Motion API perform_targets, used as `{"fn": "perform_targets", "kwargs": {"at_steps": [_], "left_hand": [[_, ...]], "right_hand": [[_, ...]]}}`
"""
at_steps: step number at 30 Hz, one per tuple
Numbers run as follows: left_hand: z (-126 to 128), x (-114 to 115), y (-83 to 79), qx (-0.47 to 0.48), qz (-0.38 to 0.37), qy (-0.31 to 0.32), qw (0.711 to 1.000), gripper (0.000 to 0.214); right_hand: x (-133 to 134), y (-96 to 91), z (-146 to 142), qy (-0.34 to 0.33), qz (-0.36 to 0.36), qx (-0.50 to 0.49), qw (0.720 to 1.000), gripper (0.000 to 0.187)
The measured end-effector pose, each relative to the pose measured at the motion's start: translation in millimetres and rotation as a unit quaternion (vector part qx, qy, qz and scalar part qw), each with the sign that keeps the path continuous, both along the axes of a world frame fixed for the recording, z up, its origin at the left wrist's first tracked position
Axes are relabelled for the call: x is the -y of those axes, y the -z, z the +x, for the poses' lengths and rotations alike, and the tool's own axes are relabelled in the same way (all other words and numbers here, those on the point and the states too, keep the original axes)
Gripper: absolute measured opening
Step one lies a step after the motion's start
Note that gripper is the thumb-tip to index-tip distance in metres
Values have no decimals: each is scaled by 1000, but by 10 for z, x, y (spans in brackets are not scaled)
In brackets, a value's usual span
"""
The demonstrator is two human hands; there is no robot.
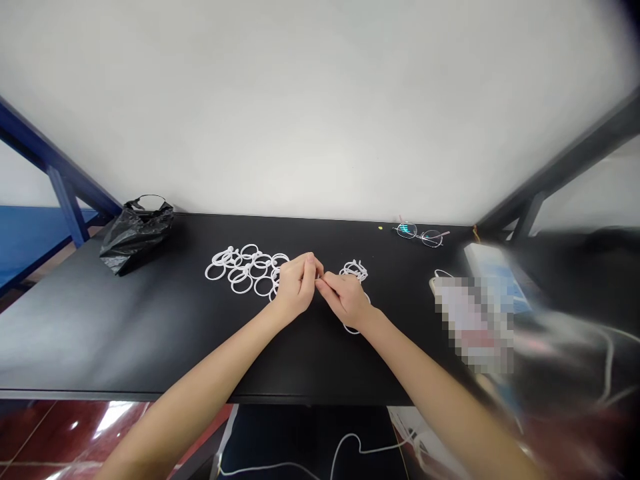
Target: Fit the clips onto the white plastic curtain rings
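My left hand (299, 283) and my right hand (346, 293) meet over the middle of the black table, fingertips pinched close together. A small pale bit shows between the fingertips, but the fingers hide most of it, so I cannot make out what it is. Beside and partly behind my left hand lies a loose pile of thin white rings (242, 283), some with small knobs on them. Behind my right hand sits a smaller bunch of white rings (355, 269). More white curves (353, 330) peek out below that hand's wrist.
A crumpled black plastic bag (137, 233) is at the table's left. Eyeglasses (420, 233) lie at the back right, near a tiny yellow speck (381, 228). Further right are a blurred-out phone-like item, a white and blue box (493, 267) and cables. Blue metal braces (67, 200) flank the table (165, 333).
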State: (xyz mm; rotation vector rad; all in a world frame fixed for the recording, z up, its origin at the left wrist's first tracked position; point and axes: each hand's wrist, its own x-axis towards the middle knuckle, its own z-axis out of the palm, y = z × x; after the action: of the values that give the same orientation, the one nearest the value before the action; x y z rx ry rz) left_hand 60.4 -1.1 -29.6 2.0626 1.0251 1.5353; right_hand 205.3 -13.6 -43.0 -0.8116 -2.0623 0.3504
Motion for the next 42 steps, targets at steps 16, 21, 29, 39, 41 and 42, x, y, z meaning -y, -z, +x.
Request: {"fn": "perform_targets", "kwargs": {"at_steps": [16, 21, 29, 39, 41, 42], "left_hand": [[-341, -423, 109, -360, -57, -171, 915, 35], [-335, -441, 179, -388, -81, -161, 904, 31], [-363, -468, 202, -384, -91, -162, 905, 27], [-251, -346, 114, -314, -2, -100, 944, 18], [-205, -299, 95, -313, 13, -67, 947, 17], [-186, -279, 89, -316, 18, -53, 947, 16]], "right_hand": [[-295, 114, 231, 230, -50, 33, 971, 34], [-330, 205, 237, 199, -91, 10, 976, 37], [-351, 211, 253, 176, -102, -24, 979, 28], [-306, 118, 237, 242, -91, 92, 962, 30], [-310, 132, 241, 237, -106, 112, 959, 31], [-317, 144, 245, 230, -113, 108, 960, 31]]}}
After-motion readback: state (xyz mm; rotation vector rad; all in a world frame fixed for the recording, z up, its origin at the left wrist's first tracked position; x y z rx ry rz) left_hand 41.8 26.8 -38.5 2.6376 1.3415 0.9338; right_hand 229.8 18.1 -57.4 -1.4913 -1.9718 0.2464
